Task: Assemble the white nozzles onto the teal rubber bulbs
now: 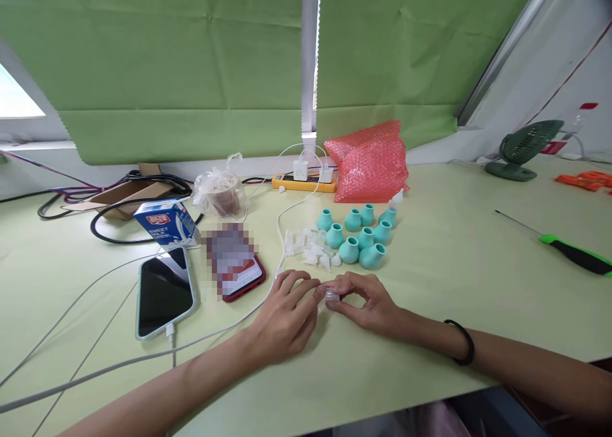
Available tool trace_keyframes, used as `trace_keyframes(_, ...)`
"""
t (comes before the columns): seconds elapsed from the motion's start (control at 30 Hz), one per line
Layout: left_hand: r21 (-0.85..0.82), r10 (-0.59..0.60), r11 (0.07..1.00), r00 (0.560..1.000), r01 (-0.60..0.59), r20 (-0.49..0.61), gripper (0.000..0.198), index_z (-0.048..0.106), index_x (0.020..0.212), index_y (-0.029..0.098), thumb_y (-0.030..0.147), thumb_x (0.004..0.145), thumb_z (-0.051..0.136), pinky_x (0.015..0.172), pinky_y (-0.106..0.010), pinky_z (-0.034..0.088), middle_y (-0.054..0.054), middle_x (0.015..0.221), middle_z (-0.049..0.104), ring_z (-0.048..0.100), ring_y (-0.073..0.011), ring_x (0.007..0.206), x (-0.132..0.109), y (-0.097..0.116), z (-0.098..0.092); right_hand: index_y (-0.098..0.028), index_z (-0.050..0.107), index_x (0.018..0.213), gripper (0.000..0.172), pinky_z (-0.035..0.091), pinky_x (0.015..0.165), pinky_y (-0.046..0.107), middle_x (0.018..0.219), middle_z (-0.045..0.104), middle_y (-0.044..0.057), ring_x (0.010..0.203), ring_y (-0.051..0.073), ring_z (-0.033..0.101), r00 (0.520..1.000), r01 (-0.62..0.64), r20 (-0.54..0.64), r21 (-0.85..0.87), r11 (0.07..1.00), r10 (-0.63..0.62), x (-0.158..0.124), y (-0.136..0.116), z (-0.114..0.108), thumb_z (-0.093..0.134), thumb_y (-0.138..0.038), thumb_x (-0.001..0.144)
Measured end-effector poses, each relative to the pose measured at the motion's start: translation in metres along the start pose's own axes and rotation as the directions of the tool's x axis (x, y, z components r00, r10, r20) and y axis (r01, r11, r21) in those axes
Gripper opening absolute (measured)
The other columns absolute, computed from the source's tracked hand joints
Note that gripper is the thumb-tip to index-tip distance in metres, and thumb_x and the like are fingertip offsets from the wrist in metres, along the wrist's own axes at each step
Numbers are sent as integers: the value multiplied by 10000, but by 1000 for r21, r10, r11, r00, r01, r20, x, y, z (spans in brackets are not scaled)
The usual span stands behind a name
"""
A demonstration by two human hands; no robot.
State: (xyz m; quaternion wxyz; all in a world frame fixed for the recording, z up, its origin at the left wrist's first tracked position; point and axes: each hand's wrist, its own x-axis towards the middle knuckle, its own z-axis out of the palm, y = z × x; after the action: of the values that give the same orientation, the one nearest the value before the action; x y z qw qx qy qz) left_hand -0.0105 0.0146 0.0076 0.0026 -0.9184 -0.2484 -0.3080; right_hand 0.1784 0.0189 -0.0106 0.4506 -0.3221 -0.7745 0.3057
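Observation:
My left hand (287, 316) and my right hand (366, 303) rest on the pale green table (454, 271), fingertips meeting. Between them they pinch a small clear plastic piece (331, 292). Both hands have curled fingers closed on it. Just beyond the hands lies a heap of small clear plastic tips (308, 246). To its right stands a cluster of several teal rubber bulbs (359, 235). A black band circles my right wrist (463, 341).
Two phones lie at the left: one on a white cable (165, 290), one red-cased (236, 265). A milk carton (165, 223), bagged cup (220, 193), yellow power strip (303, 182), pink bubble-wrap bag (370, 163), green fan (523, 147) and green-handled screwdriver (574, 253) surround them.

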Motion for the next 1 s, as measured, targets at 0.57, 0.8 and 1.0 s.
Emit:
trace_keyframes(0.57,-440,-337,820,930,366,145,207,611,888,168,295,727,584,741,-325,418,-43,820,640,464,-185,822,15,3,-13,-165,558,828,185,517,739,268,960,639,99,880,169,605,946,309,-54,-163,937,-321,5,-12,-5,631,-92,675)
trace_keyframes(0.8,-465,-418,765,893,445,167,183,613,832,141,254,688,622,641,-276,418,-38,735,549,485,-154,718,15,7,-11,-159,545,967,294,498,730,306,929,635,92,819,151,590,889,452,65,-282,847,-453,7,-17,-7,612,-89,690)
trace_keyframes(1.0,-429,-388,803,909,415,153,80,593,719,139,194,669,623,609,-262,401,-25,676,553,468,-155,701,17,14,-11,-149,580,901,236,481,647,318,833,605,87,768,167,533,837,531,171,-483,696,-520,7,-16,-9,600,-76,678)
